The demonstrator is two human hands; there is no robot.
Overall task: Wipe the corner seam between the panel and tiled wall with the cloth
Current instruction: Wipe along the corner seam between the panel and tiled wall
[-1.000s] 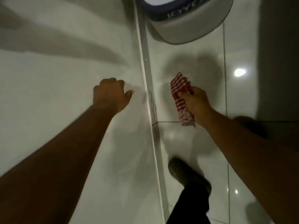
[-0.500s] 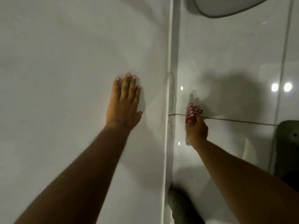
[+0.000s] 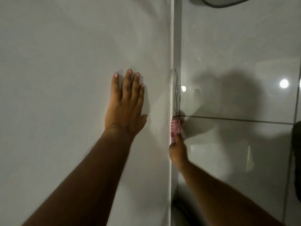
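A white panel [image 3: 65,79] fills the left of the view and meets a glossy tiled wall [image 3: 236,54] at a vertical corner seam [image 3: 176,46]. Dark scribbled marks [image 3: 177,92] run down the seam above a horizontal grout line. My left hand [image 3: 127,105] lies flat on the panel, fingers pointing up, holding nothing. My right hand [image 3: 178,149] grips a red-and-white striped cloth [image 3: 176,128] and presses it into the seam just below the marks and the grout line. The panel edge hides part of the cloth.
A rounded grey-white fixture [image 3: 224,1] hangs at the top right. A dark object [image 3: 296,160] sits at the right edge. Light spots [image 3: 284,83] reflect off the tiles. A dark shape lies low at the seam's foot [image 3: 179,209].
My right hand has carried the cloth left from the tile face into the corner seam. My left hand opened from a loose fist to lie flat on the panel and stays there.
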